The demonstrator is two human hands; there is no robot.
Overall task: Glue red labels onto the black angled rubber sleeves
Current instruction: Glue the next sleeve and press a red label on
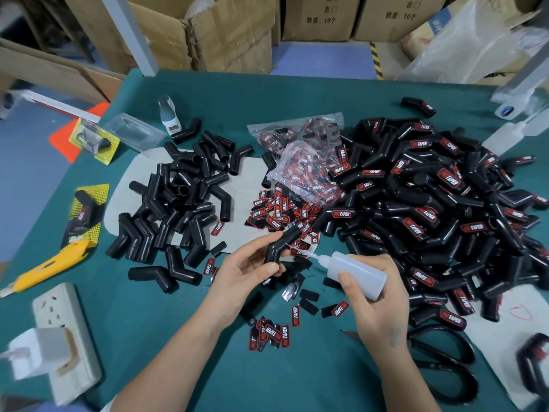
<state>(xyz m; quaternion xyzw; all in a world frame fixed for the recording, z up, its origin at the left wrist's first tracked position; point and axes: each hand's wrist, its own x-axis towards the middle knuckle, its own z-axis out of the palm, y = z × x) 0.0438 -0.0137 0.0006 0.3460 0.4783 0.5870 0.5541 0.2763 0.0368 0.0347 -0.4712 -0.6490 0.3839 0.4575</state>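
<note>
On the green felt-covered worktable (184, 328), between unlabelled and labelled piles, the left hand (243, 272) pinches a black angled rubber sleeve (280, 245) while the right hand (377, 298) grips a translucent squeeze glue bottle (355, 270), nozzle at the sleeve's flat face; a small, centred bead there likely suits the next printed red label (274, 223).

We list a green bench (297, 367): loose labels (274, 209) centre; unlabelled sleeves (178, 197) left of them, labelled sleeves (430, 203) right.

Cardboard boxes (231, 34) line the blue floor (320, 59) beyond the green table (184, 337).
</note>
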